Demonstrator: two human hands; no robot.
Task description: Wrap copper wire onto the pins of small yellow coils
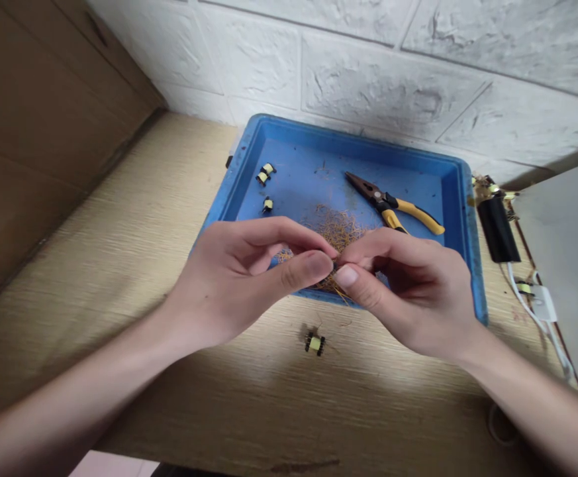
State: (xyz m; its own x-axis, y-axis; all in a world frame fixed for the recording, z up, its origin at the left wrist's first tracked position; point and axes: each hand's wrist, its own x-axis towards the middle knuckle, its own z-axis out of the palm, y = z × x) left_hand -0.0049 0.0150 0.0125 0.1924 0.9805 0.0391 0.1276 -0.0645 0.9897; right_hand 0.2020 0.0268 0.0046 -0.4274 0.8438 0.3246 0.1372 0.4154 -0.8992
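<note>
My left hand [249, 275] and my right hand [408, 291] meet fingertip to fingertip over the near edge of a blue plastic tray [457, 199]. Both pinch a tiny item between thumb and forefinger; it is too hidden to name. Behind the fingers a heap of fine copper-coloured wire [336, 228] lies in the tray. Needle-nose pliers with yellow handles [392, 202] rest in the tray at the right. Three small yellow-and-black components [265, 173] sit at the tray's left. One more such component [314, 343] lies on the wooden table below my hands.
The light wooden table [144, 218] meets a white brick wall [392, 73] behind the tray. A brown panel [35, 132] rises at the left. A black cylindrical part [496, 228] with white cable [541, 311] lies right of the tray, beside a grey board [567, 265].
</note>
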